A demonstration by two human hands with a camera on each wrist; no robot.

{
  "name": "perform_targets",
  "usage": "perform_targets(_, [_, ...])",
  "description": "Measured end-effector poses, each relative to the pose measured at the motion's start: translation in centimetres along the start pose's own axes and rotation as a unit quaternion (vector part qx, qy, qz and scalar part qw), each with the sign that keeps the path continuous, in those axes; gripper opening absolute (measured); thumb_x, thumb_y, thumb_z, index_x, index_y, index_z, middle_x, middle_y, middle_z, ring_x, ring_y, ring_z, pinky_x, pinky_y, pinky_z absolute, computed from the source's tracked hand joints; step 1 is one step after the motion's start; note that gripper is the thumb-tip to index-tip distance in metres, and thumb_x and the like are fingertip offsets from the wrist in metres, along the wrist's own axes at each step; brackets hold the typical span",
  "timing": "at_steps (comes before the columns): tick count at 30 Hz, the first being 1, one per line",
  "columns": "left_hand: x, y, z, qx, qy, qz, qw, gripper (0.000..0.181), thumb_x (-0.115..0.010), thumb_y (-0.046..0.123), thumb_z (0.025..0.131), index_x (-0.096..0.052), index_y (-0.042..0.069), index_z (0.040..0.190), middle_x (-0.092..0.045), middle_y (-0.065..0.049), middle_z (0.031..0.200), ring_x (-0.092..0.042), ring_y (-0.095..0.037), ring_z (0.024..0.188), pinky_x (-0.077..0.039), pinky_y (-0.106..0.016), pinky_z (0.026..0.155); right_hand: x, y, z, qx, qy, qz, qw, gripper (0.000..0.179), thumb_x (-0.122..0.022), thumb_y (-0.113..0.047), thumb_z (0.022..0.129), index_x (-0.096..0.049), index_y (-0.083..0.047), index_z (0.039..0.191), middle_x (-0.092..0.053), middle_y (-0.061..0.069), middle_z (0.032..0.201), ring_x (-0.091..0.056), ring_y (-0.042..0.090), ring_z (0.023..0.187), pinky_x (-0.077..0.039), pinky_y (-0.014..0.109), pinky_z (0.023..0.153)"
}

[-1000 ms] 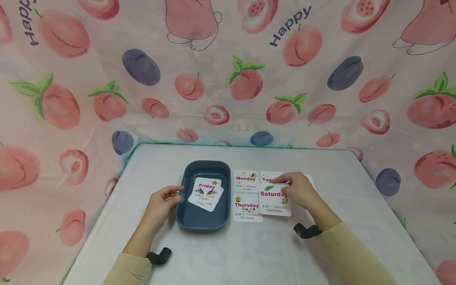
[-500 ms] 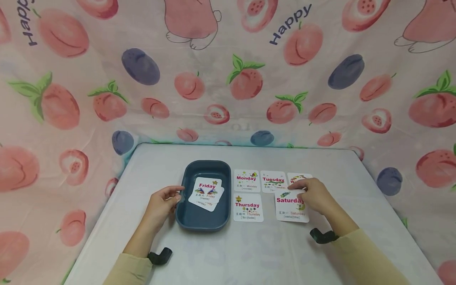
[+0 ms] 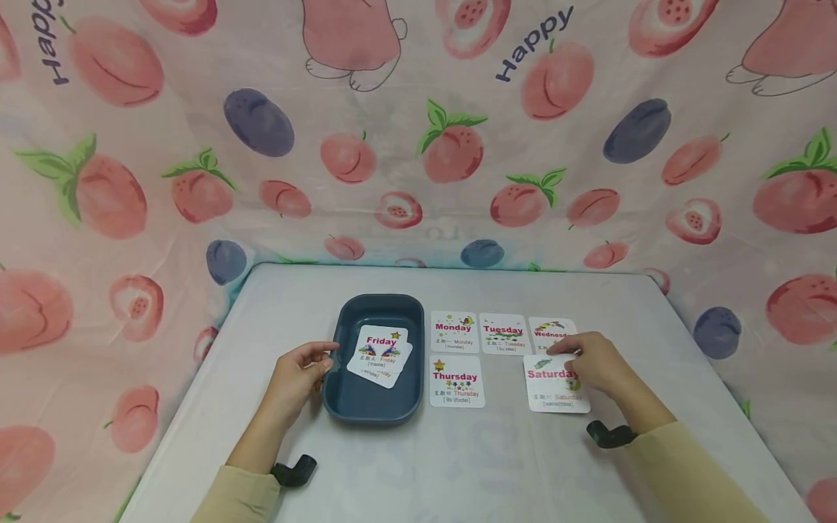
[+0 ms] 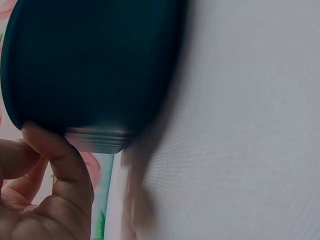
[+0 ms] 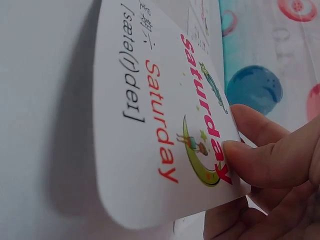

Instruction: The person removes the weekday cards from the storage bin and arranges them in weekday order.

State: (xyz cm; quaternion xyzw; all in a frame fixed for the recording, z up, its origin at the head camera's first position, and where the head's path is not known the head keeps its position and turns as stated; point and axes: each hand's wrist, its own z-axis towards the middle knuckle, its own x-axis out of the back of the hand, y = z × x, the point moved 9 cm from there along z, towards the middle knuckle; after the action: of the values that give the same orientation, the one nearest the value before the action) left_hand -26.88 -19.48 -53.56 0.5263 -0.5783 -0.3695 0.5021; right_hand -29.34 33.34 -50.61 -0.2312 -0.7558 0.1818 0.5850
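Card marked Saturday (image 3: 552, 388) has travelled further right over the white table (image 3: 458, 465) since a second ago, when it hid part of the Tuesday card (image 3: 503, 334); now it is just below the Wednesday card (image 3: 548, 327), which the right hand (image 3: 598, 363) partly covers; the left hand (image 3: 294, 370) and the blue tray (image 3: 373, 403) stay where they were; I see the right thumb and fingers pinching the Saturday card near its upper right corner, and the left hand gripping the tray's rim; the Saturday card is white with rounded corners, its name in bold pinkish red above Chinese characters, the word again and its phonetic spelling; the right wrist view brings out a small figure on a green crescent moon, and the card's tilt and soft shadow; the left wrist view shows ribbed lines on the tray's outside; only the head view shows the Friday card (image 3: 381, 349) lying inside
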Motion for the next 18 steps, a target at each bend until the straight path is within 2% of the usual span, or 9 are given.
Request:
perform_targets(11, [0.1,0.0,-0.1,0.003,0.002,-0.002,1.0000,0.034,-0.067,0.002,0.103,-0.072,0.004,0.136,-0.063,-0.003,0.101,-0.055,-0.013,0.076,-0.049,-0.025,0.062,0.1,1.9,0.3,-0.037,-0.005,0.003,0.9993,0.038,-0.067,0.007,0.091,-0.081,-0.009,0.122,-0.057,0.031,0.141,-0.055,0.037,0.107,-0.048,0.032,0.074])
perform_targets(18, [-0.1,0.0,0.1,0.003,0.002,-0.001,1.0000,0.033,-0.065,0.000,0.103,-0.073,0.005,0.134,-0.063,-0.004,0.101,-0.055,-0.014,0.077,-0.050,-0.025,0.063,0.1,2.8,0.5,-0.039,-0.006,0.001,0.9992,0.036,-0.069,0.007,0.091,-0.081,-0.007,0.122,-0.058,0.033,0.139,-0.057,0.036,0.103,-0.050,0.031,0.072])
